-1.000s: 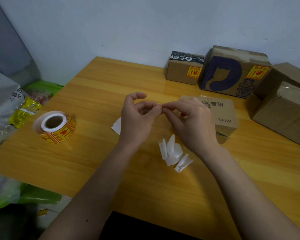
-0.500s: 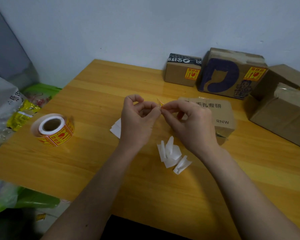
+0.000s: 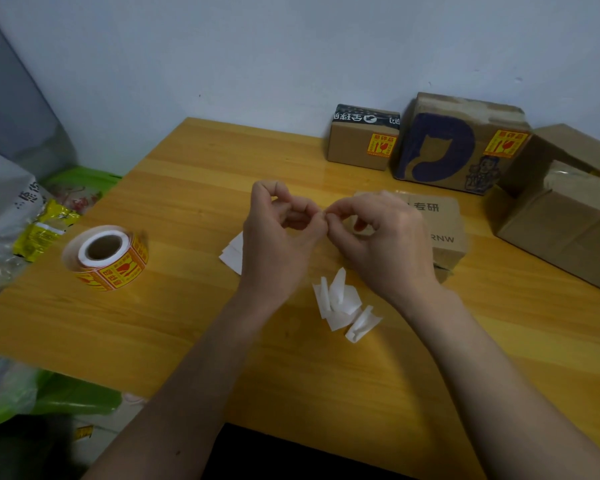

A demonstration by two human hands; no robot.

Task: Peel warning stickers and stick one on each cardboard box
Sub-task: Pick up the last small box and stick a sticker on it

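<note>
Both hands are raised just above the middle of the wooden counter [image 3: 194, 188], fingertips meeting. The left hand [image 3: 278, 237] has its fingers curled, thumb and forefinger pressed together in a narrow grip; the right hand [image 3: 388, 244] mirrors it, its pinch touching the left one. Whatever sits between those fingertips is too small and blurred to make out, so I cannot tell what either grip holds.

The sticker roll [image 3: 106, 258] lies on its side well to the left of the hands, near the counter's left edge, its yellow and red labels facing out. Below the right hand lies a small heap of white backing scraps [image 3: 343, 303], curled and standing partly on edge. More white scraps [image 3: 232, 252] peek out from behind the left hand.

Just behind the right hand is a low box [image 3: 444, 230] with printed characters on its top, partly hidden by the fingers. Against the wall stand a small box [image 3: 357, 147] with a black top band and a yellow sticker on its front, and beside it, touching or nearly so, a larger box [image 3: 444, 147] with a blue printed figure and a sticker at its upper right corner. At the right edge sit two more plain boxes [image 3: 568, 223], one behind the other.

Off the counter's left side lie plastic bags [image 3: 11, 209] and a yellow packet [image 3: 44, 226].
</note>
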